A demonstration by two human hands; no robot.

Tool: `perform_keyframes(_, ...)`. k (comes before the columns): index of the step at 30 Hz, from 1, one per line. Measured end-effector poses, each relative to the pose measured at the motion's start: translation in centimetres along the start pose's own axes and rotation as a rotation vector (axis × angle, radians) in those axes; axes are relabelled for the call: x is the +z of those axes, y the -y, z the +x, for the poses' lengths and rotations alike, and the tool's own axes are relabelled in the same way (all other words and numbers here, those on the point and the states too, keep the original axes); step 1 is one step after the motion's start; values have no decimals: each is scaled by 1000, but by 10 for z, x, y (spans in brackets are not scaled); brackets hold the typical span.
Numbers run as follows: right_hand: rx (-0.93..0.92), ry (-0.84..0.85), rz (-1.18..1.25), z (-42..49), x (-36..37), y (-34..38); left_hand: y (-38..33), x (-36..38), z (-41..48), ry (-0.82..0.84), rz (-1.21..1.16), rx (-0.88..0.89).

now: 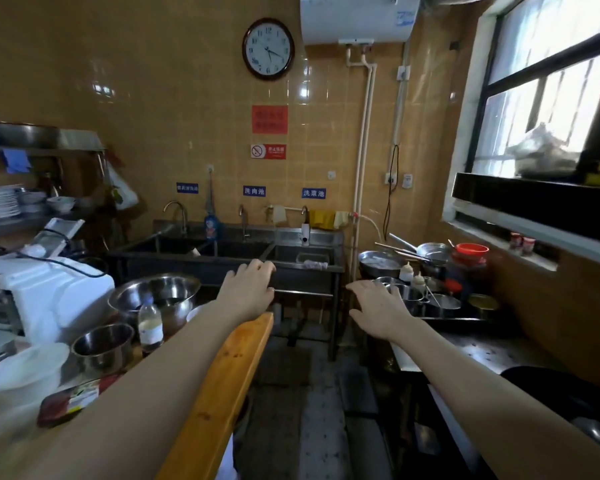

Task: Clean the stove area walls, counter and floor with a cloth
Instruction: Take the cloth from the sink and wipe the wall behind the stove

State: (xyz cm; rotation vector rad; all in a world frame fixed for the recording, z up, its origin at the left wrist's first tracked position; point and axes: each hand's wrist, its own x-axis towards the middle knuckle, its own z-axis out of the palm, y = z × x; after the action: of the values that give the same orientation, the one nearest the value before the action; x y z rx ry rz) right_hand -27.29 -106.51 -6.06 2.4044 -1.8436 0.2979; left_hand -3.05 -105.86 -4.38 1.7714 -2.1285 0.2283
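Left hand (248, 289) and right hand (378, 306) are held out empty, fingers loosely spread; the yellow fabric cloth (321, 219) is draped along the white wall rail (293, 209), at twelve o'clock, between both.

Hard to make out
Red sign (269, 119) text too blurry to read; water heater (357, 19) cropped by top edge.

daylit kitchen, dim low down, wide-angle bend

daylight pours through the window (548, 109) at right, blown out white; glare spots sit on the glossy tiled wall (187, 98). the floor (312, 427) and the stove side lie in shadow. edges bow and smear, forearms stretch, and the whole frame is soft.
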Motion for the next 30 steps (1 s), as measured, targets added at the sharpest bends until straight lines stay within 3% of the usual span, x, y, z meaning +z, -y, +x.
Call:
perform_keyframes(17, 107, -34, -24, 329, 102, -103, 99, 140, 343, 151, 69, 24)
perform_keyframes(30, 170, 14, -35, 527, 175, -205, 118, 262, 551, 221, 127, 52)
